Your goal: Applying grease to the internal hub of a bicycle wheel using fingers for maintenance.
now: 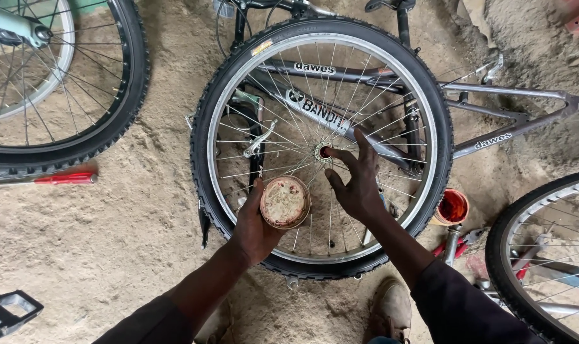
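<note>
A bicycle wheel (423, 95) with a black tyre and silver spokes lies flat over a grey bike frame (512, 130) on sandy ground. My left hand (254, 226) holds a small round tin (285, 202) of pale, pinkish grease over the spokes, below the hub. My right hand (359, 181) is spread over the spokes, its fingers apart, with one finger reaching toward the hub (323, 152) at the wheel's centre. Nothing is gripped in it.
Another wheel (120, 95) lies at the upper left, a third (512, 255) at the lower right. A red-handled screwdriver (63, 179) rests on the sand to the left. An orange tin lid (452, 207) and red-handled pliers (458, 241) lie right of the wheel. My shoe (391, 309) is below.
</note>
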